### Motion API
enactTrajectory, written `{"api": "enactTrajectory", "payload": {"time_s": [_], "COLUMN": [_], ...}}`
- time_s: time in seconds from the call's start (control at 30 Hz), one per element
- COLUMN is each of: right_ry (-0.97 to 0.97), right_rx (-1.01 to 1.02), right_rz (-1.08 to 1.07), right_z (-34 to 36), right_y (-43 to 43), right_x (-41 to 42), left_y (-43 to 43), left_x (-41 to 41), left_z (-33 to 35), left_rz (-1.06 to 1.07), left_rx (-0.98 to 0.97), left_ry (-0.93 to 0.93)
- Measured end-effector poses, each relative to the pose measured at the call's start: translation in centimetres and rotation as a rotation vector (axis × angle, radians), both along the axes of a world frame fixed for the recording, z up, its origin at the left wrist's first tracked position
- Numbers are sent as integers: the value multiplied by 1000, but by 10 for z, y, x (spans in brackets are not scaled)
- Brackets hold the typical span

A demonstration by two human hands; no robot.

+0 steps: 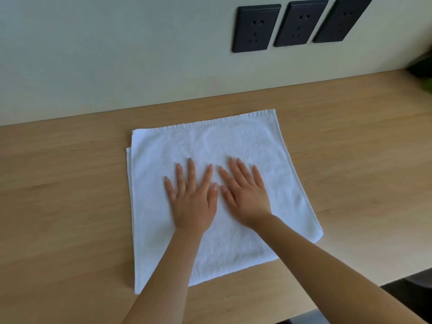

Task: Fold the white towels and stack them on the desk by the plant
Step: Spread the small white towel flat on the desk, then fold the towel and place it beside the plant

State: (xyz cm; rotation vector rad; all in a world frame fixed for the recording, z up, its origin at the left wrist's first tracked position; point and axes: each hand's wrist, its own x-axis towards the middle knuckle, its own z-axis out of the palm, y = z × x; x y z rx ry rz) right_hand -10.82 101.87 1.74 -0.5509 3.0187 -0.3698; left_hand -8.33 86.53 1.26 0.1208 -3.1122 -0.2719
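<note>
A white towel [233, 146] lies flat on the wooden desk [70, 206], folded over once, with a second layer peeking out along its left edge. My left hand [192, 199] rests palm down on the middle of the towel, fingers spread. Beside it, my right hand [245, 195] also lies flat on the towel with its fingers apart, thumbs nearly touching. Neither hand grips anything. A blurred bit of the green plant [424, 71] shows at the far right edge of the desk.
Three dark wall sockets [299, 24] sit on the pale wall behind the desk. The desk's front edge [350, 288] runs diagonally at the lower right, with dark floor beyond it. Bare wood stretches left and right of the towel.
</note>
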Motion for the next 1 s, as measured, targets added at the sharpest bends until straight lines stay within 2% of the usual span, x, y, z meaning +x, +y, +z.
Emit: {"api": "enactTrajectory", "payload": {"time_s": [0.17,0.4,0.47,0.53,0.63,0.77,0.87,1.0], "right_ry": [-16,-60,-79,-117,-259,-186,-128,-108], "right_rx": [43,8,-96,-246,-321,-100,104,89], "right_rz": [-116,-175,-45,173,434,637,735,732], "right_z": [1,3,8,14,21,16,12,9], "right_y": [33,78,86,88,87,104,114,114], "right_x": [-8,-11,-1,19,48,53,46,42], "left_y": [-10,-7,4,23,48,47,40,39], "left_x": [2,11,31,53,76,88,92,91], "left_z": [-1,6,14,25,27,14,17,27], "left_rz": [31,72,-33,-182,-276,-321,-382,-410], "left_rx": [6,10,88,153,169,82,-2,-30], "left_ry": [35,-76,-85,-91,-228,-208,-273,-358]}}
